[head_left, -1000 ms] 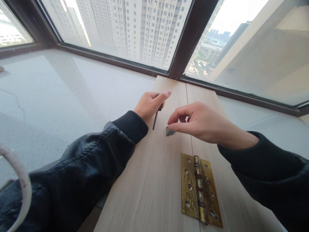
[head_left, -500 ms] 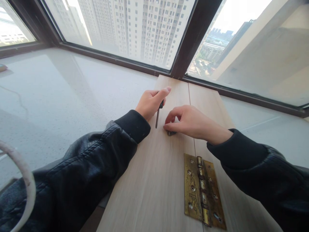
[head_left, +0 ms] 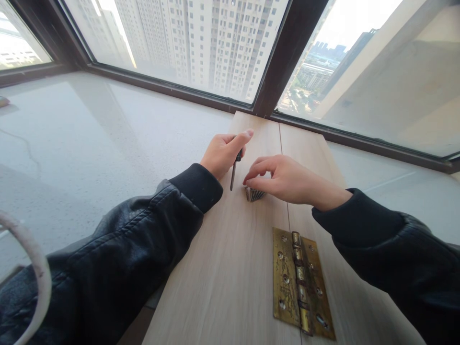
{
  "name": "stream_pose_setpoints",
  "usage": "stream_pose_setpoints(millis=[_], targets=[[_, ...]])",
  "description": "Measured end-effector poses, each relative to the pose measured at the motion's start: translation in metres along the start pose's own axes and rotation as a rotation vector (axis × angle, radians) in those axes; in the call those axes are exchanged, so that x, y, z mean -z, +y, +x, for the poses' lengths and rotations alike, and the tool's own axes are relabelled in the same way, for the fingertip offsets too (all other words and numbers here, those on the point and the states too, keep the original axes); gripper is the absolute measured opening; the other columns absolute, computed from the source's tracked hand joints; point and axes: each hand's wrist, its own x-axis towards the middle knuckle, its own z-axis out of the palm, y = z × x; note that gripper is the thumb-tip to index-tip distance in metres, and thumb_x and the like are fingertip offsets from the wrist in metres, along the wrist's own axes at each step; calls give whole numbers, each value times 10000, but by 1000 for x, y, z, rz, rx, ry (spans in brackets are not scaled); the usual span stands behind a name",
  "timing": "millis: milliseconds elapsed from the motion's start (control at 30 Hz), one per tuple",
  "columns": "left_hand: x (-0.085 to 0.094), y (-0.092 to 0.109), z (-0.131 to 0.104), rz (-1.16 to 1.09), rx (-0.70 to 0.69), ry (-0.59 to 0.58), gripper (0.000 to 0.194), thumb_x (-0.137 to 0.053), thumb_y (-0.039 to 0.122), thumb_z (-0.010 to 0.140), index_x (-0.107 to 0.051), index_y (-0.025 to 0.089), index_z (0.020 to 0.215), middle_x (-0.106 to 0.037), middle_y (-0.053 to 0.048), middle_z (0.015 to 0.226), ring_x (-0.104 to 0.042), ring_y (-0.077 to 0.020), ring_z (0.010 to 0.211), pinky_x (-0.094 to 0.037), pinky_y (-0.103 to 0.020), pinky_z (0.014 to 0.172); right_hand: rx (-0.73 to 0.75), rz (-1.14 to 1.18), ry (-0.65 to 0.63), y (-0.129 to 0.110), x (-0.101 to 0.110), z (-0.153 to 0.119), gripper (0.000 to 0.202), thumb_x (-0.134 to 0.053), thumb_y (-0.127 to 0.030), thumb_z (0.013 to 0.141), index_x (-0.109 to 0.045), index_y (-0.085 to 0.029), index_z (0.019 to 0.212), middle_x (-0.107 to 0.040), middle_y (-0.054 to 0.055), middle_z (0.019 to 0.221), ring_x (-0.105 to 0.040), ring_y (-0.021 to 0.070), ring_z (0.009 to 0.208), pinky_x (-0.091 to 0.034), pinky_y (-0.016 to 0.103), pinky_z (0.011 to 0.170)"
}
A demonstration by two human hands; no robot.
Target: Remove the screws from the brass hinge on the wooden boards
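Head view, the only one: left hand (head_left: 225, 152) is wrapped round the dark handle of a slim screwdriver with a thin grey metal shaft (head_left: 233, 175), thumb sticking out past the fist. Shaft comes out below that hand, long axis running back toward the wearer, tip just off the board. Right hand (head_left: 287, 179) is palm-down, to the right of the left one, thumb and forefinger tips drawn in close together. Can't tell if they pinch anything; the fingers cover that spot. Key relation: the small tight cluster of dark grey ridged metal screws (head_left: 254, 194) sits right under the right thumb, on its wearer side, so the right hand is the nearer one. Cluster reads wider across than deep; contact with the thumb unclear. Screwdriver tip is just left of the cluster, a gap between. All this is over the pale wood-grain board (head_left: 204, 282) under both hands. Worn brass rectangular hinge (head_left: 301, 280) lies flat on the wearer side of the right hand, apart from it, knuckle axis running roughly along the thin dark seam beneath.
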Motion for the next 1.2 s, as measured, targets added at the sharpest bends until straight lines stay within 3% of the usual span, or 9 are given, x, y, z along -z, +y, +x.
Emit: stream_pose_setpoints(millis=[267,500,900,1200], targets=[[-1,3,-1,37,13,4,497,-486,445,894,-442,145,500,-306,76,401,-282,-7,413,-232,-203,484,-23,-35,-12,0,2,1,125,-606,-190,779,-730,-189,765,-673,6,802,-584,148,744,-438,279,690],[-1,3,-2,11,6,10,484,-511,416,888,-447,144,494,-321,69,414,-292,-13,425,-230,-213,488,-67,-28,-18,-1,-2,4,135,-674,-294,753,-701,-174,808,-666,20,788,-592,152,707,-439,279,637],[0,1,0,-2,-27,-17,482,-519,412,883,-455,149,483,-323,60,410,-322,-29,435,-242,-225,484,-77,-19,-63,6,-1,9,150,-664,-256,747,-680,-165,866,-662,33,847,-594,159,744,-462,295,656],[1,1,0,22,-20,-27,476,-505,415,880,-447,149,490,-331,64,426,-313,-17,420,-245,-191,463,-85,0,-53,6,-1,8,208,-686,-362,767,-670,-175,855,-655,9,803,-592,141,709,-456,290,640]])
